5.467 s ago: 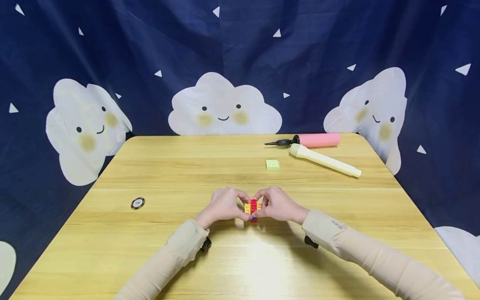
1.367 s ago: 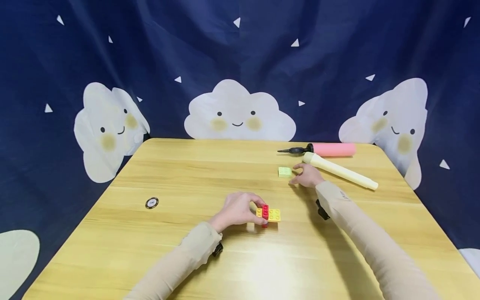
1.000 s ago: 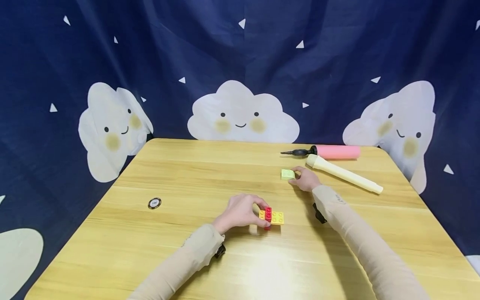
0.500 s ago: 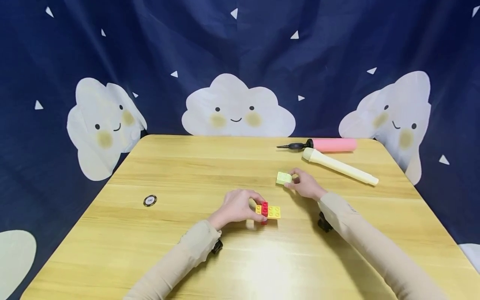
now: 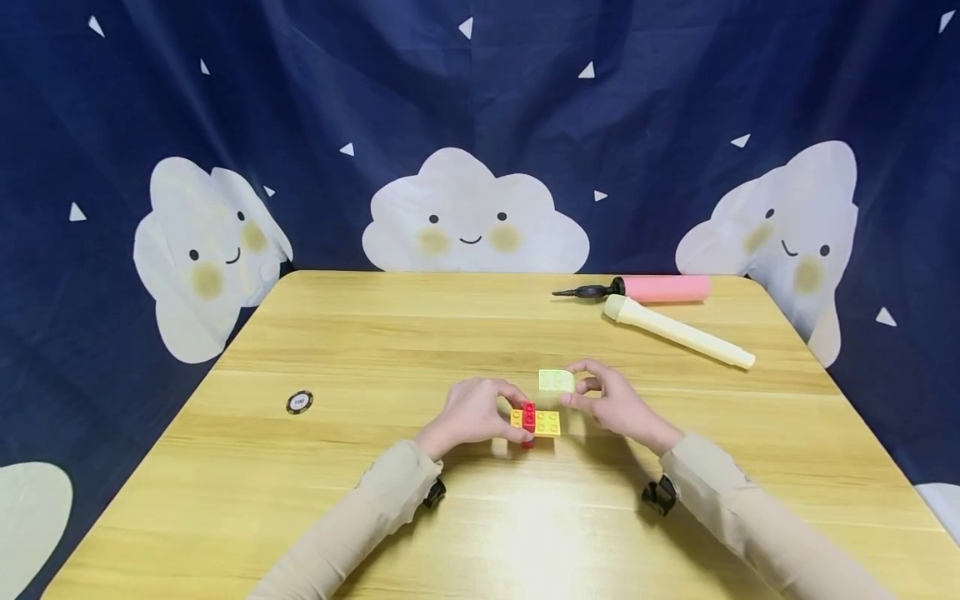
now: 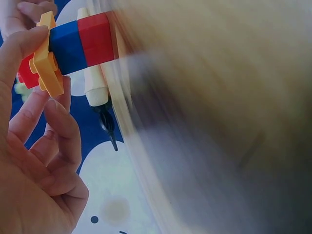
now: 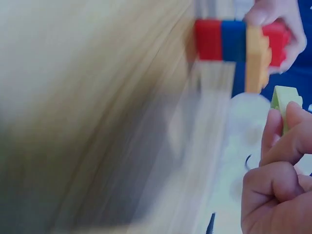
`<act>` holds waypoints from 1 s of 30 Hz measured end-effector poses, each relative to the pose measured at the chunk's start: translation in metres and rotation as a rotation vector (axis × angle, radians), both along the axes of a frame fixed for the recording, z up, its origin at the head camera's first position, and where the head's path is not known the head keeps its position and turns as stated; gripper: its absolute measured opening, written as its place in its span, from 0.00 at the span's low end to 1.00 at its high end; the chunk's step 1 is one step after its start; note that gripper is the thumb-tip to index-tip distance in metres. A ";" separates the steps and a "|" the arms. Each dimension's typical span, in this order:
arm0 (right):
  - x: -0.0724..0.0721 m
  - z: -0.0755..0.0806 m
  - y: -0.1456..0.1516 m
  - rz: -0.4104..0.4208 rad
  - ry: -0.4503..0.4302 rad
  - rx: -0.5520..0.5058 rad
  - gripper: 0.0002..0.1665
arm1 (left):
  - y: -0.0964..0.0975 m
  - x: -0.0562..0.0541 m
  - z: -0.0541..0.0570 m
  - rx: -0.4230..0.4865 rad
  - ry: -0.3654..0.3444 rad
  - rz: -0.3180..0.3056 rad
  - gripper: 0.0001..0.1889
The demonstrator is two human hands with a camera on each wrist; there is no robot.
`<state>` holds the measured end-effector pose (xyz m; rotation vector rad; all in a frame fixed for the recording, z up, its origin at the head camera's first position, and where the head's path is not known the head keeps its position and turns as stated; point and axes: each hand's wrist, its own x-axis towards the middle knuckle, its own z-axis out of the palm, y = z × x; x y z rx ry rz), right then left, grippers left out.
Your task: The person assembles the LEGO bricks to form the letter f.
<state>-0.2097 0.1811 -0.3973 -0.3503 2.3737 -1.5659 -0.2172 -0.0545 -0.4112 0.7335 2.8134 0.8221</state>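
Note:
My left hand (image 5: 474, 414) pinches a small toy building-block stack near the table's middle. The side views show its layers: a red block (image 6: 97, 39) lowest, a blue block (image 6: 68, 48) over it, then a wide yellow block (image 7: 253, 58) and another red block (image 5: 528, 414) on top. The yellow block juts out to the right with bare studs. My right hand (image 5: 615, 404) pinches a pale green block (image 5: 555, 380) by its right end between thumb and fingertips. It is held just behind the stack, studs facing up, with a gap between them.
A pink hand pump (image 5: 663, 289) with a black nozzle lies at the back right of the wooden table (image 5: 450, 533). In front of it is a cream microphone-shaped stick (image 5: 678, 333). A round black-rimmed chip (image 5: 299, 402) lies at left.
My right hand left the stack, reached back to the pale green block, took hold of it and brought it forward towards the stack. My left hand keeps holding the stack in about the same place.

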 end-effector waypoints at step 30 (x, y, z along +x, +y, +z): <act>0.029 -0.007 -0.018 0.051 0.026 -0.075 0.24 | 0.000 0.000 -0.002 -0.005 -0.003 0.004 0.15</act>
